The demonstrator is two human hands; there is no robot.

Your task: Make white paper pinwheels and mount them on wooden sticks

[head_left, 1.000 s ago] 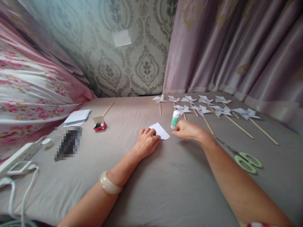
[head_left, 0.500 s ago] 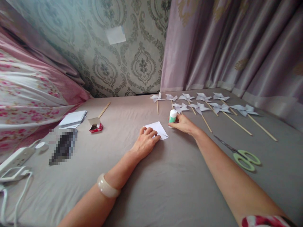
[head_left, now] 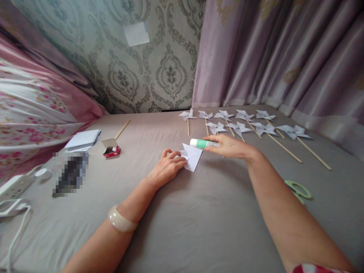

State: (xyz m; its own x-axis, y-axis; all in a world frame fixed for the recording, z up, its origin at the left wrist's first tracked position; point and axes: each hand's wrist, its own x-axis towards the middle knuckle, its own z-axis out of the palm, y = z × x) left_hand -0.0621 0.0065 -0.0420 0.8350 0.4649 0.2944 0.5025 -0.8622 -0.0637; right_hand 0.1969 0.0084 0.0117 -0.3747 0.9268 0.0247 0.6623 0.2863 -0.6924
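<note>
My left hand (head_left: pixel 168 165) lies at the middle of the cloth surface, its curled fingers gripping and pressing a folded piece of white paper (head_left: pixel 195 157). Part of the paper is hidden under those fingers. In my right hand (head_left: pixel 227 146) is a green and white glue stick (head_left: pixel 202 143), held almost level with its white end toward the left. That end is just above the paper's far edge; whether it touches cannot be told. Beyond the right hand, several white paper pinwheels (head_left: pixel 265 129) on wooden sticks lie in two rows.
To the left are a stack of paper (head_left: pixel 82 139), an open small red box (head_left: pixel 112 151), wooden sticks (head_left: pixel 123 129) and a blurred dark item (head_left: pixel 71 172). A power strip (head_left: pixel 17 186) with cables lies at the left edge. Green-handled scissors (head_left: pixel 299 190) are partly behind my right forearm.
My right hand has tipped the glue stick from upright to nearly level and brought it over the paper's edge. The paper has turned under my left hand, which shifted slightly left.
</note>
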